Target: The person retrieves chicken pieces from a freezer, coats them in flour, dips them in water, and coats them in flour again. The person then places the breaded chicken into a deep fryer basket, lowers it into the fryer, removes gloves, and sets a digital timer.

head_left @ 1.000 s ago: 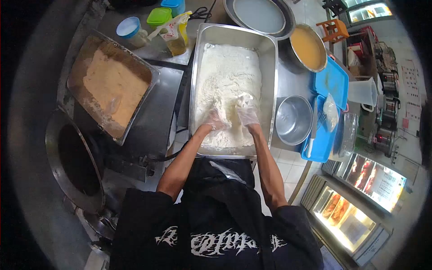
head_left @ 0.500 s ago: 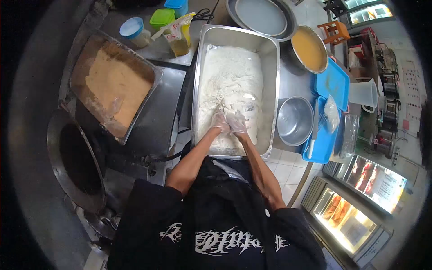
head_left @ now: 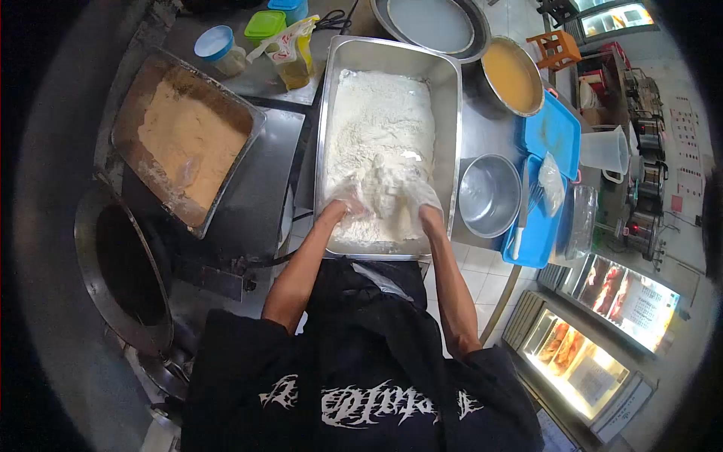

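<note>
A deep steel tray (head_left: 324, 143) holds a thick bed of white flour (head_left: 384, 105). Both of my hands wear clear plastic gloves dusted with flour. My left hand (head_left: 351, 197) is low in the tray on the left, its fingers apart and partly sunk in the flour. Across from it, my right hand (head_left: 422, 196) has its fingers stretched out against the flour. Between the hands lies a lumpy, flour-coated heap (head_left: 384, 184); what is under the coating I cannot make out.
A pan of tan powder (head_left: 196, 132) stands left, above a wok (head_left: 124, 271). To the right are an empty steel bowl (head_left: 491, 196), a blue tray (head_left: 536, 245) with a knife (head_left: 521, 211), and a pot of orange-yellow liquid (head_left: 512, 75). A basin (head_left: 433, 26) sits behind.
My hands were together at the middle of the flour. They have moved apart, left hand leftward and right hand rightward, and the flour between them is heaped. The view has shifted slightly.
</note>
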Action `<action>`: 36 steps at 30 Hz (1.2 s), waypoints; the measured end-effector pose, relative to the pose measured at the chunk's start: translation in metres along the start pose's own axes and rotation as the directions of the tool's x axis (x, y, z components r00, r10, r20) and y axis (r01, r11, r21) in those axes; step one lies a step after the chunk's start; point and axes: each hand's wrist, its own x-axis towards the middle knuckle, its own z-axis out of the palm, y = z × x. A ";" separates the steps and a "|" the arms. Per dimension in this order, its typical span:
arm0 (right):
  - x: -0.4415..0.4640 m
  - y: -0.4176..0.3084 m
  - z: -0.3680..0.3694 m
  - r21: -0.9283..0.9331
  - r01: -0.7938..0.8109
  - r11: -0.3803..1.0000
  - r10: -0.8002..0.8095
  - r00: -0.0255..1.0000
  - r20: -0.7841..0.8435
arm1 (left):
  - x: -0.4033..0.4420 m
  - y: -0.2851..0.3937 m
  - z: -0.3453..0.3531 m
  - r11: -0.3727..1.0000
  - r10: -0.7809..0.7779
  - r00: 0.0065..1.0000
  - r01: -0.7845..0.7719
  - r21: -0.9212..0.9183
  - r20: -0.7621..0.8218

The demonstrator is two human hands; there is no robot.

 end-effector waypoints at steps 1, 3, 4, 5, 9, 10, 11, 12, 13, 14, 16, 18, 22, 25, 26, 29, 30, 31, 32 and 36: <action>0.009 0.003 -0.009 -0.167 -0.109 0.980 0.137 0.977 0.162 | 0.004 -0.018 0.008 0.995 0.061 0.998 -0.063 -0.076 -0.032; 0.008 0.055 0.004 -0.263 0.106 0.959 -0.060 0.982 0.177 | 0.006 -0.018 0.033 0.998 -0.049 0.972 0.059 0.034 -0.231; 0.017 0.084 0.018 -0.098 0.069 0.993 -0.048 0.979 0.197 | 0.011 -0.019 0.043 0.989 -0.092 0.939 0.124 0.079 -0.332; 0.025 0.113 0.031 0.074 0.021 0.997 -0.037 0.975 0.217 | 0.035 -0.039 0.050 0.996 -0.002 0.992 -0.009 -0.092 -0.124; 0.019 0.015 0.074 -0.608 0.194 0.770 0.049 0.932 0.359 | 0.106 -0.105 0.085 0.927 0.051 0.992 -0.004 0.375 -0.116; 0.017 0.014 0.078 -0.344 0.133 0.929 -0.023 0.951 0.307 | 0.101 -0.098 0.075 0.970 0.149 0.974 -0.111 0.218 -0.168; 0.005 0.018 0.079 -0.043 0.078 0.996 -0.066 0.971 0.232 | 0.092 -0.088 0.069 0.981 0.170 0.973 -0.152 0.118 -0.159; -0.001 0.020 0.076 0.263 0.043 0.964 -0.083 0.986 0.146 | 0.085 -0.079 0.062 0.984 0.178 0.973 -0.177 0.018 -0.145; 0.007 0.024 0.072 0.110 0.006 0.994 -0.017 0.995 0.094 | 0.077 -0.070 0.054 0.980 0.179 0.975 -0.188 -0.065 -0.129; 0.000 0.014 0.065 0.055 -0.030 0.998 0.023 0.992 0.126 | 0.071 -0.065 0.051 0.973 0.175 0.979 -0.189 -0.134 -0.108; -0.007 -0.002 0.045 -0.007 -0.061 0.998 0.061 0.981 0.182 | 0.057 -0.057 0.041 0.956 0.170 0.981 -0.186 -0.227 -0.089; -0.009 -0.004 0.024 0.015 -0.039 0.999 0.035 0.973 0.229 | 0.048 -0.055 0.034 0.936 0.169 0.981 -0.190 -0.296 -0.097; 0.039 0.050 -0.005 -0.287 0.089 0.954 0.000 0.955 0.297 | 0.037 -0.057 0.034 0.975 0.070 0.963 -0.121 -0.187 -0.260; 0.061 0.070 0.016 -0.604 0.165 0.780 0.078 0.931 0.355 | 0.011 -0.021 0.038 0.989 -0.115 0.963 0.135 0.064 -0.245; 0.064 0.114 0.032 -0.720 0.199 0.665 0.033 0.955 0.295 | 0.025 -0.037 0.052 0.974 -0.146 0.963 0.180 0.139 -0.225; 0.040 0.063 0.067 -0.691 0.420 0.589 -0.084 0.882 0.464 | 0.067 -0.070 0.074 0.975 -0.169 0.958 0.198 0.105 -0.230; 0.033 0.051 0.072 -0.631 0.434 0.643 -0.113 0.869 0.482 | 0.052 -0.055 0.069 0.989 -0.142 0.958 0.128 -0.074 -0.248; 0.031 0.049 0.071 -0.536 0.418 0.734 -0.146 0.867 0.477 | 0.058 -0.056 0.063 0.995 -0.092 0.979 0.085 -0.043 -0.181; 0.035 0.055 0.065 -0.387 0.408 0.827 -0.210 0.862 0.460 | 0.064 -0.056 0.060 0.999 -0.038 0.993 0.036 -0.018 -0.111; 0.031 0.024 0.044 0.014 0.158 0.987 -0.153 0.924 0.349 | 0.045 -0.038 0.061 0.993 -0.009 0.981 -0.014 -0.117 -0.195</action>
